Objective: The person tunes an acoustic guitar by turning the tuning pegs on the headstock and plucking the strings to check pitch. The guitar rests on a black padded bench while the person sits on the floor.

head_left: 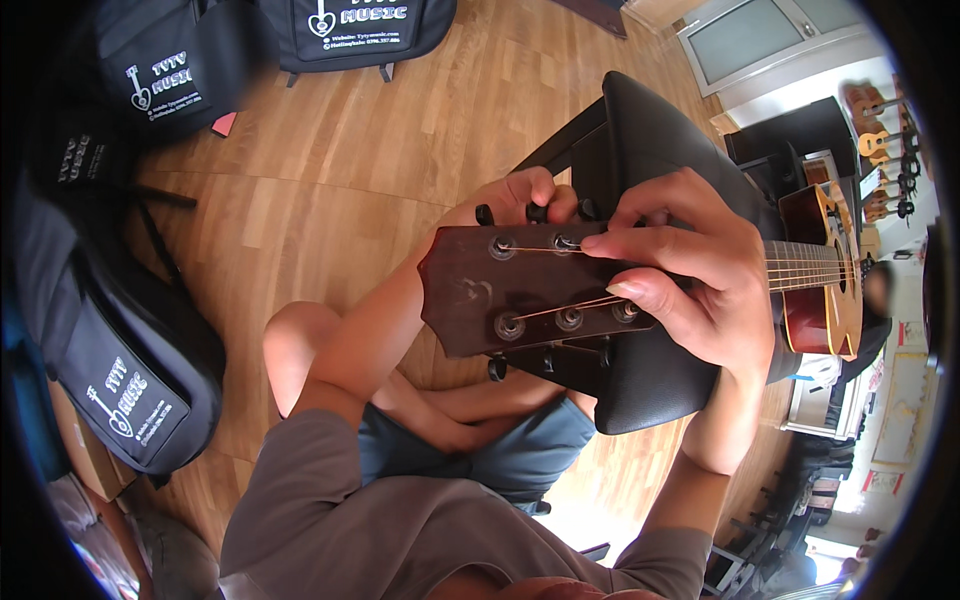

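On headstock [480,290]: right hand [690,280] pinching string, left hand [520,195] behind.

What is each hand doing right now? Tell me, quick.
Left hand: closed on a tuning peg at the far edge of the guitar headstock.
Right hand: fingers curled over the headstock, fingertips at the strings.

Upper-left bag print [160,88]: white logo and lettering on black fabric, well left of the fingers [620,245].
Top bag print [355,17]: white on black, above-left of them.
Lower-left bag print [122,395]: white on dark grey.
Wall posters [905,405]: pale rectangles, possibly framed, far right.
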`<action>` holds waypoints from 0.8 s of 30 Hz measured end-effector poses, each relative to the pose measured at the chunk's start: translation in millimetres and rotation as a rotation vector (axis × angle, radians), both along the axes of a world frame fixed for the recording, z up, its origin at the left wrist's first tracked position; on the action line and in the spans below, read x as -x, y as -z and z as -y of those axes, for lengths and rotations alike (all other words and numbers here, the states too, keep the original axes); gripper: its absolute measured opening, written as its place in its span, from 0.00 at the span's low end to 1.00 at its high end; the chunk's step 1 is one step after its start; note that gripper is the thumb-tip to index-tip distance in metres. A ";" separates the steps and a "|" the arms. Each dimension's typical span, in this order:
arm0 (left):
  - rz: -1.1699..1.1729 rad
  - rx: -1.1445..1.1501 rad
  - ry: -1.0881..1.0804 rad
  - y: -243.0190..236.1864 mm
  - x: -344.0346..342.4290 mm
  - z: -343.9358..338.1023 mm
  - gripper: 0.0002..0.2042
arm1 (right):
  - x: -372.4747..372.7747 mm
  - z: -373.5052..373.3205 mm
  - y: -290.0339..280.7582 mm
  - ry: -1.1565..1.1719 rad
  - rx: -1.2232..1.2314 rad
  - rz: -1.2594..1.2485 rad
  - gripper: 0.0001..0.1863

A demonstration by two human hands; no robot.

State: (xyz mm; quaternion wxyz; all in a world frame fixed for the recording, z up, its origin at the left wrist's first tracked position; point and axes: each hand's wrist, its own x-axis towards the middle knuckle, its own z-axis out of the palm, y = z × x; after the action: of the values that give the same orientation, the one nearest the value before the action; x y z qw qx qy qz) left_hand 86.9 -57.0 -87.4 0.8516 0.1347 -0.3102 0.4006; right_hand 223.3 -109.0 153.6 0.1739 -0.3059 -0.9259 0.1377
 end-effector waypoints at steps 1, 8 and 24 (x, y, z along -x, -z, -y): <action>-0.015 -0.077 -0.059 -2.3 1.0 -7.1 0.13 | 0.8 0.6 -0.4 0.007 0.006 0.000 0.16; -0.617 -0.146 -0.231 -56.3 50.0 -3.1 0.06 | -1.7 1.7 0.7 0.022 0.022 -0.006 0.18; 0.166 0.066 -0.050 -22.0 -6.3 12.5 0.07 | -9.7 -3.6 2.3 -0.023 0.073 -0.113 0.20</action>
State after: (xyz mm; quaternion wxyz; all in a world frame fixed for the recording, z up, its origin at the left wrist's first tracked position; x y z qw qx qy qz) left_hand 93.2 -69.5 -65.4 0.8166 0.0809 -0.3629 0.4415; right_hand 233.0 -105.4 151.3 0.2131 -0.2930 -0.9124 0.1904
